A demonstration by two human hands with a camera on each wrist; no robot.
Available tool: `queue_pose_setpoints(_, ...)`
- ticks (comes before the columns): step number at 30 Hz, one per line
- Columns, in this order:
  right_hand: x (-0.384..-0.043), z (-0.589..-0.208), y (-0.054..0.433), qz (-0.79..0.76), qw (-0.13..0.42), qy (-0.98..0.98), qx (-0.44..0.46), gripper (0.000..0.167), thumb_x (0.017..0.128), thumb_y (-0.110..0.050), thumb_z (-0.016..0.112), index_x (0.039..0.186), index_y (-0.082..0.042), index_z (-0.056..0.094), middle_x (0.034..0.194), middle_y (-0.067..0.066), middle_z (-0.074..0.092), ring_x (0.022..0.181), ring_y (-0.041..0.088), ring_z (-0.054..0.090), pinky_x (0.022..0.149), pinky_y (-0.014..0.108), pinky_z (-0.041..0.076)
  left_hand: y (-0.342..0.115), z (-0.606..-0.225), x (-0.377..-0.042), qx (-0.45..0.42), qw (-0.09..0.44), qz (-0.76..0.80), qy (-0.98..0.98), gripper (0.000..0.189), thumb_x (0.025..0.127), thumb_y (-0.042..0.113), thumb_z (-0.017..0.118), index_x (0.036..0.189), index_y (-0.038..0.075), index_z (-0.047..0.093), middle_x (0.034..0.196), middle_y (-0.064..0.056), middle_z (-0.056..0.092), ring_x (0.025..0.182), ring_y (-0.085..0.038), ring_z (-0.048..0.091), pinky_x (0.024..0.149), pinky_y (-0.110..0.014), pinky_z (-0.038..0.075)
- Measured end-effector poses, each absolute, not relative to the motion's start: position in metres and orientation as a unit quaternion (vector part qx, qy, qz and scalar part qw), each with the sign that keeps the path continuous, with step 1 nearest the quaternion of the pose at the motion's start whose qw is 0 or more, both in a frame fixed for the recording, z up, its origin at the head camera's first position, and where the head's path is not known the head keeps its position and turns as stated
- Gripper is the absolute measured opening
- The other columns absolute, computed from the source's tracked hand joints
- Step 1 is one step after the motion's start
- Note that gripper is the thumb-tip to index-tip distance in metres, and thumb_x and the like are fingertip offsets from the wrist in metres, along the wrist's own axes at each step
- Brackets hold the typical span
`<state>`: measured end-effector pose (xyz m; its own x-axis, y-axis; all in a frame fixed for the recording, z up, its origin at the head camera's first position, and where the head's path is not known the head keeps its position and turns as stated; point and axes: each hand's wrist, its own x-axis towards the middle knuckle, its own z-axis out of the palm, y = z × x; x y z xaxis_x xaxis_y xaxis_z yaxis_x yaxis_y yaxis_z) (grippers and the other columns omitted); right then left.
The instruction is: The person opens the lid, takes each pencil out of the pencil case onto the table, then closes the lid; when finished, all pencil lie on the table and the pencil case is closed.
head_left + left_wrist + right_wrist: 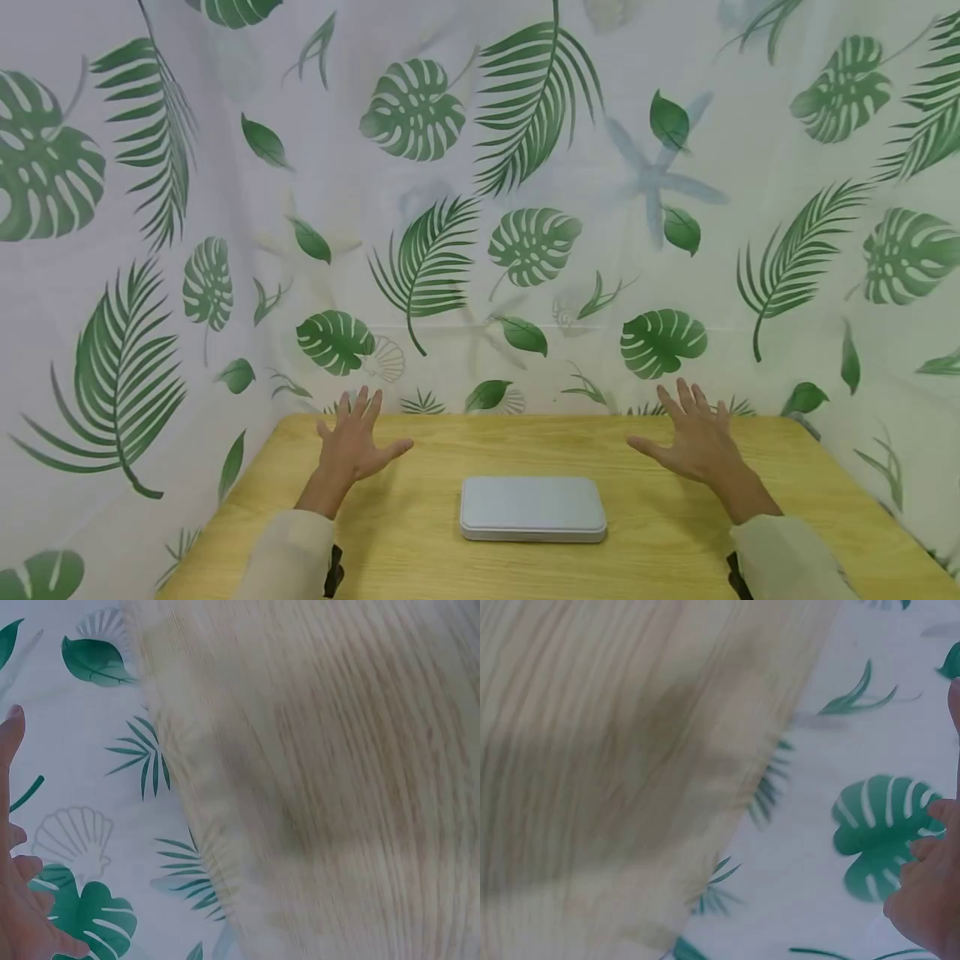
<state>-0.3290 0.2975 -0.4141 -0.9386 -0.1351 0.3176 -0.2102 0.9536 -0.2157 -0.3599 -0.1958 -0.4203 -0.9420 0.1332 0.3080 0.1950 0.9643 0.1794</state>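
Observation:
A pale grey-white oblong case [532, 507] with rounded corners lies closed on the wooden table, between the two arms. To its left and farther back, the left hand [356, 442] is held over the table with fingers spread, holding nothing. On the other side the right hand [696, 437] hovers likewise, its fingers fanned and its thumb pointing inward. Neither hand touches the case. In the left wrist view, part of the left hand [30, 907] shows at the left edge; the right wrist view has part of the right hand [934, 885] at its right edge.
The light wood-grain table [420, 575] ends at a straight back edge. Behind it and along the sides hangs a white curtain [450, 367] printed with green leaves, shells and starfish. Dark bands sit at both wrists, below pale sleeves [288, 550].

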Motion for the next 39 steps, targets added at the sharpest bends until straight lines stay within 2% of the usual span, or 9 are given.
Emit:
queue_pose_setpoints(3,-0.329,-0.41,0.279,0.147,0.149,-0.971,0.12,0.098,0.082,-0.064,0.058,0.148,0.002,0.026,0.152,0.032,0.017,0.139,0.051,0.017,0.108,0.071,0.01,-0.192,-0.426,-0.356,-0.103,0.133,-0.152,-0.974,0.097,0.081,0.065,0.058,0.15,0.006,0.024,0.156,-0.017,0.024,0.144,-0.04,0.02,0.104,-0.074,0.022)
queue_pose_setpoints(9,-0.324,-0.413,0.239,0.188,0.136,-0.956,0.181,0.098,0.084,-0.062,0.058,0.149,0.001,0.022,0.155,0.025,0.019,0.14,0.047,0.023,0.108,0.067,0.023,-0.179,-0.442,-0.348,-0.137,0.048,-0.28,-0.949,0.099,0.08,0.055,0.068,0.149,0.0,0.023,0.152,-0.022,0.031,0.138,-0.04,0.033,0.109,-0.057,0.033)
queue_pose_setpoints(15,-0.312,-0.422,0.204,0.203,0.134,-0.94,0.24,0.097,0.083,-0.063,0.058,0.149,0.0,0.025,0.154,0.019,0.028,0.139,0.038,0.033,0.108,0.056,0.036,-0.155,-0.456,-0.337,-0.187,-0.021,-0.322,-0.928,0.103,0.074,0.054,0.074,0.147,-0.002,0.027,0.148,-0.024,0.037,0.134,-0.044,0.039,0.106,-0.057,0.037)
queue_pose_setpoints(22,-0.303,-0.436,0.178,0.207,0.076,-0.931,0.29,0.088,0.084,-0.057,0.062,0.146,-0.002,0.034,0.15,0.017,0.037,0.136,0.036,0.039,0.107,0.053,0.038,-0.136,-0.465,-0.329,-0.241,-0.089,-0.34,-0.905,0.105,0.07,0.053,0.078,0.146,-0.001,0.031,0.147,-0.022,0.039,0.133,-0.043,0.04,0.105,-0.058,0.039)
queue_pose_setpoints(28,-0.3,-0.447,0.165,0.162,0.057,-0.93,0.324,0.085,0.083,-0.056,0.063,0.141,0.003,0.041,0.146,0.019,0.042,0.132,0.036,0.044,0.105,0.051,0.041,-0.125,-0.468,-0.327,-0.248,-0.114,-0.333,-0.903,0.107,0.064,0.045,0.085,0.145,0.001,0.033,0.148,-0.018,0.04,0.135,-0.04,0.038,0.108,-0.056,0.037)
queue_pose_setpoints(33,-0.295,-0.457,0.158,0.14,0.023,-0.938,0.316,0.089,0.083,-0.062,0.06,0.141,0.003,0.039,0.146,0.019,0.042,0.132,0.036,0.044,0.105,0.052,0.041,-0.12,-0.471,-0.325,-0.245,-0.108,-0.32,-0.909,0.107,0.06,0.037,0.089,0.144,0.0,0.035,0.147,-0.02,0.04,0.135,-0.04,0.039,0.109,-0.054,0.036)
queue_pose_setpoints(36,-0.292,-0.464,0.157,0.127,-0.003,-0.944,0.305,0.09,0.082,-0.062,0.059,0.142,0.003,0.039,0.147,0.019,0.041,0.132,0.036,0.045,0.105,0.052,0.041,-0.117,-0.474,-0.324,-0.25,-0.108,-0.317,-0.908,0.107,0.06,0.036,0.089,0.144,-0.002,0.034,0.147,-0.021,0.04,0.135,-0.04,0.039,0.11,-0.052,0.035)
queue_pose_setpoints(39,-0.289,-0.47,0.157,0.1,-0.002,-0.945,0.31,0.084,0.084,-0.057,0.061,0.14,0.004,0.041,0.145,0.021,0.043,0.131,0.036,0.045,0.105,0.05,0.042,-0.112,-0.477,-0.324,-0.258,-0.109,-0.313,-0.908,0.107,0.061,0.035,0.089,0.143,-0.005,0.034,0.147,-0.023,0.039,0.135,-0.039,0.039,0.111,-0.049,0.035)
